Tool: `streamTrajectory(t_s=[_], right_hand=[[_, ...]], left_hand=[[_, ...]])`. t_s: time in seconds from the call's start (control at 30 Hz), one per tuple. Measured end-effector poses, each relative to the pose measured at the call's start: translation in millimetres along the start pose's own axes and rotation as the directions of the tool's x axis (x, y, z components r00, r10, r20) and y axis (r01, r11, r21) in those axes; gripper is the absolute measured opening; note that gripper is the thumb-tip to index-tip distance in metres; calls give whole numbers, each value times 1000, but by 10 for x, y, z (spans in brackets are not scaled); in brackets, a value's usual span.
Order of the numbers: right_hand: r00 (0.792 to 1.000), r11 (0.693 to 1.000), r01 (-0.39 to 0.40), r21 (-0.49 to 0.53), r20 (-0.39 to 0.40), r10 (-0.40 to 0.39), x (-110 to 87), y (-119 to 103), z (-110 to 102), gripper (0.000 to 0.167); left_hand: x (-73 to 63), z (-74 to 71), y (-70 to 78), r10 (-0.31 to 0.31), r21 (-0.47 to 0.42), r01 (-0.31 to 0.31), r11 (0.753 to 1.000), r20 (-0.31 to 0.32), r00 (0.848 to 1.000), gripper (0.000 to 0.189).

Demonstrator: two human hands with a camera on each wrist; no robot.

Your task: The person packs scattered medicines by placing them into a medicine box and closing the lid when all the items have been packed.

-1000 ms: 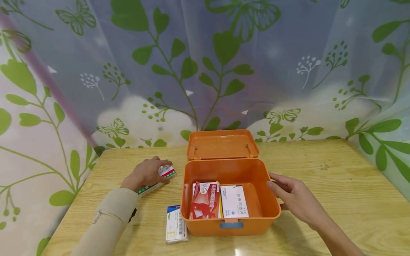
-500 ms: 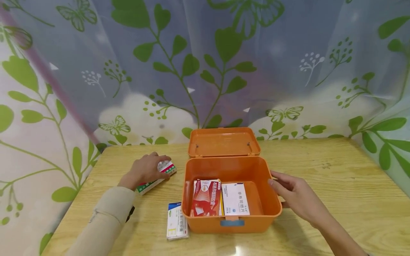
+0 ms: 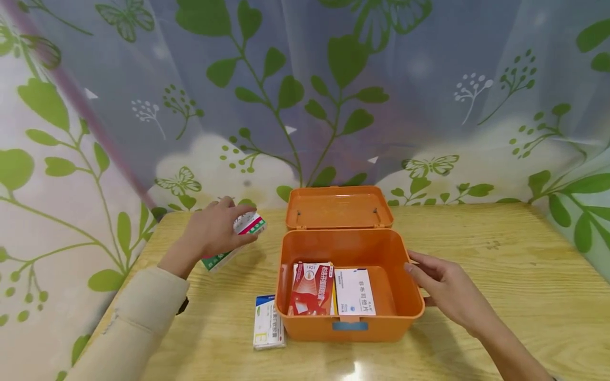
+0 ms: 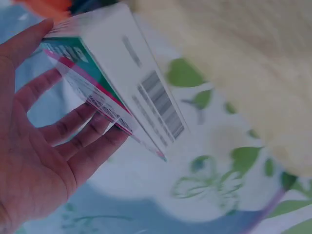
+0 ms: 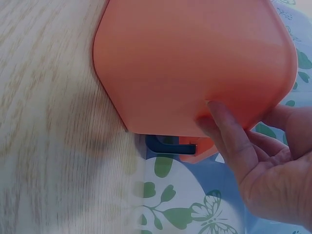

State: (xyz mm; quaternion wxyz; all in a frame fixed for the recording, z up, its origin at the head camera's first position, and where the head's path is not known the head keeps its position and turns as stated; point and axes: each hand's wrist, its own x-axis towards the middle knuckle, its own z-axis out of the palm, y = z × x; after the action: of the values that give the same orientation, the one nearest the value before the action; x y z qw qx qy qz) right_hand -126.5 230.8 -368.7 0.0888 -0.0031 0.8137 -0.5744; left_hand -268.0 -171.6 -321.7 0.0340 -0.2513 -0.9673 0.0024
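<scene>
My left hand (image 3: 209,232) grips a white medicine box (image 4: 129,63) with green and red bands, thumb and fingers on opposite sides. This box is tilted above the left part of the table; the left wrist view shows the barcode on its side. My right hand (image 3: 450,291) holds the right wall of an orange storage box (image 3: 391,329), thumb at the rim and fingers against the outside. Inside the storage box lie a red medicine box (image 3: 312,288) and a white medicine box (image 3: 356,292), side by side, with a yellow edge showing between them.
A white and blue medicine box (image 3: 269,324) lies on the wooden table (image 3: 500,264), right by the storage box's left front corner. The orange lid (image 3: 339,207) stands open at the back. Behind the table hangs a leaf-patterned curtain (image 3: 419,106).
My left hand has raised the green and red banded medicine box up off the table, slightly away from me. My right hand keeps its hold on the storage box. The head view has shifted slightly.
</scene>
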Motion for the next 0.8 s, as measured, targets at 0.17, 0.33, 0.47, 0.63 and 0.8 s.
streamTrajectory(t_s=[0.17,0.33,0.47,0.63,0.8], right_hand=[[1000,1000,-17,9,5,17,-4,1,6,66],[1000,1000,-21,8,7,21,-5,-1,2,67],[1000,1000,-7,2,8,7,15,-11,6,66],[1000,1000,-4,-8,10,4,29,-27,3,66],[1000,1000,-18,-9,9,18,30,-39,1,67]], left_hand=[[-24,-314,184,19,3,-19,1000,-81,997,66],[-49,-560,423,51,-9,-53,999,-144,988,67],[-45,-741,655,58,-33,-64,997,-156,986,67],[30,-870,935,92,-82,-106,991,-159,983,65],[140,-916,1186,129,-98,-142,985,-124,984,65]])
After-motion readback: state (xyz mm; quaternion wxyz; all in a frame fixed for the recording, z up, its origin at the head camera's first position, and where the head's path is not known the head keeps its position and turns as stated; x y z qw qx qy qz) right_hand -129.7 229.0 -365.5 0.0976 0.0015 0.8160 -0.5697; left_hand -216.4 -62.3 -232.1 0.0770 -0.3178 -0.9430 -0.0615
